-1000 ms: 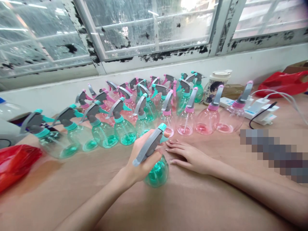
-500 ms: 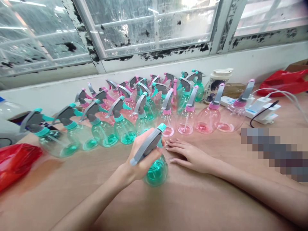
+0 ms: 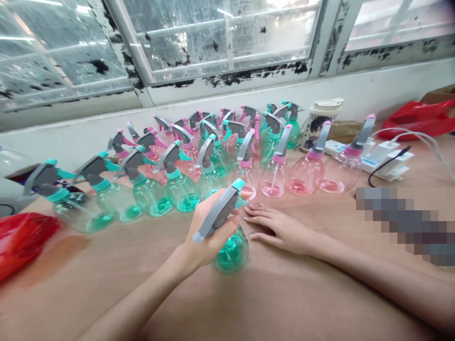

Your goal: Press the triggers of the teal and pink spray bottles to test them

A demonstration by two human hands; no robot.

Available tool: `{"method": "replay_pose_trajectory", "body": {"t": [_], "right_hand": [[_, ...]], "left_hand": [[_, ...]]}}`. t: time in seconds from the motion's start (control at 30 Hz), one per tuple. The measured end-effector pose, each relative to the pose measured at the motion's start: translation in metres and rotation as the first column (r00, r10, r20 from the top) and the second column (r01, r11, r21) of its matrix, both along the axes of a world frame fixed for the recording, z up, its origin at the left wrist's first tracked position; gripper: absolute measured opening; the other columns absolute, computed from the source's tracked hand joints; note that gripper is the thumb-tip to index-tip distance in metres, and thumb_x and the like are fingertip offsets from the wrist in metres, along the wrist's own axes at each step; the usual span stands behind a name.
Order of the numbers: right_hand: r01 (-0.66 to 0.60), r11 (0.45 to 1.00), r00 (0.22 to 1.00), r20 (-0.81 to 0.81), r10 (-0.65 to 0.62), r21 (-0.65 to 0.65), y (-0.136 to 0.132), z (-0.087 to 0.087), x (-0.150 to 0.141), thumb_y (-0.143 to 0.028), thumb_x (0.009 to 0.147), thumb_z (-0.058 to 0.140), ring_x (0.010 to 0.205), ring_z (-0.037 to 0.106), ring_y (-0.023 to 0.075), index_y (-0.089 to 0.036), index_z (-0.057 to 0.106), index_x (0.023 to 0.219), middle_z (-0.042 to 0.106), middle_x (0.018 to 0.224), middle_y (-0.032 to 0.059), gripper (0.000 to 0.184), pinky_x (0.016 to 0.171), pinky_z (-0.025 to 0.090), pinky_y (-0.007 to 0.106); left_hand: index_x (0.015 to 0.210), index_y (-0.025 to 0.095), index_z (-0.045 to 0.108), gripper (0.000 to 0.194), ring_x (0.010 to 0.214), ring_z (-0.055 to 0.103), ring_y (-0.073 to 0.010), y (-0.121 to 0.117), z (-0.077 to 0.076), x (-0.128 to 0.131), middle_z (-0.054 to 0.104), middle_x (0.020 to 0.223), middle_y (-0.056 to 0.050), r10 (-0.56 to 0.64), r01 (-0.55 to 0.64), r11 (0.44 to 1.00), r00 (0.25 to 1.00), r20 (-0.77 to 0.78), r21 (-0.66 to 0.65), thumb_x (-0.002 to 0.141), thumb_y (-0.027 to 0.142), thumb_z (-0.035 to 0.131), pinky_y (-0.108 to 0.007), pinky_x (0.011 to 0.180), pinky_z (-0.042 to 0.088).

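Observation:
My left hand (image 3: 208, 237) is wrapped round the neck of a green spray bottle (image 3: 230, 251) with a grey trigger head (image 3: 218, 210), which stands on the brown table (image 3: 249, 303). Just to its right, my right hand (image 3: 280, 227) lies flat on the table, fingers stretched out and empty, its fingertips close to the bottle. Behind both hands stand rows of several green spray bottles (image 3: 179, 189) and pink spray bottles (image 3: 305, 173).
A red plastic bag (image 3: 21, 239) lies at the left edge and another red bag (image 3: 415, 118) at the far right. A lidded printed cup (image 3: 320, 123), a white power strip (image 3: 386, 158) with cables and a window wall lie behind the bottles.
Almost nothing differs. My left hand has tipped the held bottle very slightly; my right hand stays flat in the same place.

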State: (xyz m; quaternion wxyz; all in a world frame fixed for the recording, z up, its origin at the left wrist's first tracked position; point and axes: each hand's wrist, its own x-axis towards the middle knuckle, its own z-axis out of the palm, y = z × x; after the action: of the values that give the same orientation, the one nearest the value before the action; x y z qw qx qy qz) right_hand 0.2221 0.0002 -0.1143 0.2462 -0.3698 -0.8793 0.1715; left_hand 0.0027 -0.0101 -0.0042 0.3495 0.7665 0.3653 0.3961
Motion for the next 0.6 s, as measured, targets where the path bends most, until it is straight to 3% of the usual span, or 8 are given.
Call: {"method": "replay_pose_trajectory", "body": {"t": [0.23,0.37,0.47,0.6], "right_hand": [[0.005,1.0,0.999,0.036,-0.005,0.0,0.0006,-0.0011,0.0,-0.049,0.097,0.05,0.141,0.038,0.0287,-0.022,0.051,0.142,0.045,0.151,0.0079,0.053,0.116,0.034,0.051],[0.01,1.0,1.0,0.028,-0.01,0.007,-0.0001,-0.0007,-0.0004,-0.049,0.096,0.051,0.14,0.039,0.0289,-0.022,0.051,0.142,0.046,0.15,0.0086,0.053,0.116,0.034,0.05],[0.011,1.0,1.0,0.027,-0.012,0.018,-0.0004,-0.0009,-0.0005,-0.049,0.096,0.051,0.14,0.04,0.0287,-0.022,0.051,0.142,0.046,0.15,0.0086,0.052,0.115,0.034,0.05],[0.007,0.999,0.998,0.058,-0.009,0.032,-0.0011,-0.0015,-0.0007,-0.049,0.097,0.049,0.141,0.039,0.0283,-0.02,0.05,0.142,0.045,0.15,0.0091,0.053,0.116,0.034,0.05]], "left_hand": [[0.097,0.021,0.062,0.021,0.055,0.045,-0.0133,0.0004,0.0004,0.0007,0.055,0.073,0.0,-0.034,0.034,0.999,0.999,0.02,-0.013,0.078,0.028,0.055,-0.028,0.056,0.042],[0.103,0.02,0.063,0.026,0.062,0.055,-0.0154,0.0007,-0.0003,0.0004,0.063,0.082,-0.003,-0.047,0.048,0.998,0.998,0.041,-0.027,0.079,0.027,0.055,-0.029,0.062,0.047],[0.1,0.021,0.062,0.023,0.069,0.06,-0.0172,0.0016,-0.0014,0.0,0.065,0.088,-0.004,-0.059,0.06,0.998,0.997,0.039,-0.006,0.079,0.025,0.055,-0.031,0.067,0.049],[0.081,0.021,0.056,0.007,0.061,0.052,-0.0163,0.0026,-0.0006,-0.0005,0.057,0.071,-0.001,0.003,-0.001,0.999,0.999,-0.033,0.047,0.079,0.028,0.054,-0.03,0.06,0.045]]}}
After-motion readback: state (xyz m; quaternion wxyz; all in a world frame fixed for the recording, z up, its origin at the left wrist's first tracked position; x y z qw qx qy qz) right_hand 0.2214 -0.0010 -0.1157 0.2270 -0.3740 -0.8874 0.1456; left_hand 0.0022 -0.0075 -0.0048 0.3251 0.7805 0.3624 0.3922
